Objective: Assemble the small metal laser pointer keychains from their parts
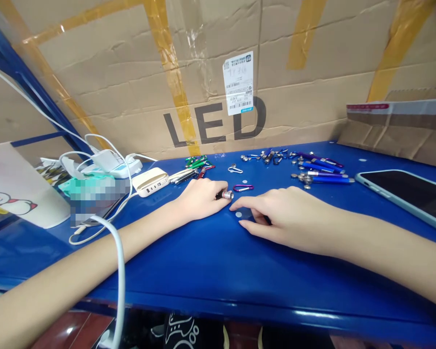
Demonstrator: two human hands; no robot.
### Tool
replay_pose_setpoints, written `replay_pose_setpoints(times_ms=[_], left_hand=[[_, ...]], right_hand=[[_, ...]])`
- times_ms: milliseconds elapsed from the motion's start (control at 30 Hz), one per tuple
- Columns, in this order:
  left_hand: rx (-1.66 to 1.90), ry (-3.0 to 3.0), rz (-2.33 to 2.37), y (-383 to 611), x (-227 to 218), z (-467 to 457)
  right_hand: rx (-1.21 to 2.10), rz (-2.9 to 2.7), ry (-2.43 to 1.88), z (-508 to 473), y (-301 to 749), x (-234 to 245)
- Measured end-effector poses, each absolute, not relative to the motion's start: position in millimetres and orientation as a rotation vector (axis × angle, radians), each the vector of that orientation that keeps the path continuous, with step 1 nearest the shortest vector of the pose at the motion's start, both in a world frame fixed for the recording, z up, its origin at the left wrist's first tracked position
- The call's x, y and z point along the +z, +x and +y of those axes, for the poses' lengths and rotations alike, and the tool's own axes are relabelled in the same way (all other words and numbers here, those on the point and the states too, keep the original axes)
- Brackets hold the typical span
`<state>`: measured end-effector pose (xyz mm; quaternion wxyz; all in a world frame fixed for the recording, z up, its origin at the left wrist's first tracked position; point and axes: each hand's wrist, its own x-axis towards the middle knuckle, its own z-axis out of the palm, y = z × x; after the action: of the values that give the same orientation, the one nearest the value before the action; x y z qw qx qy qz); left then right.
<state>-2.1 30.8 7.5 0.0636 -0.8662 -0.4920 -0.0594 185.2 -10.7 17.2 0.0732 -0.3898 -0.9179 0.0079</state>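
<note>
The left hand is gripping a small tube, its silver end poking out toward the right hand, whose thumb and forefinger are standing apart with nothing visible between them. A purple clip is lying just beyond the right fingertips, where a careless sweep could knock it away; a loose left grip could let the tube roll, and the cable crossing the left forearm could snag it.

Two hands, two singly lying carabiners, one phone, one cup, one label.
</note>
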Motion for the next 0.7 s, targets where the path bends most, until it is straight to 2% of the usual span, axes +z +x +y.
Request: replay_pose_setpoints(times_ms=[167,700], left_hand=[[-0.205,-2.619,-1.465,-3.1,4.9,32.9],[-0.240,-2.583,-1.503,-1.5,1.8,34.4]], right_hand=[[-0.057,-2.773,-1.153,-10.0,187.0,11.7],[0.178,-2.727,-1.173,-11.8,189.1,10.9]])
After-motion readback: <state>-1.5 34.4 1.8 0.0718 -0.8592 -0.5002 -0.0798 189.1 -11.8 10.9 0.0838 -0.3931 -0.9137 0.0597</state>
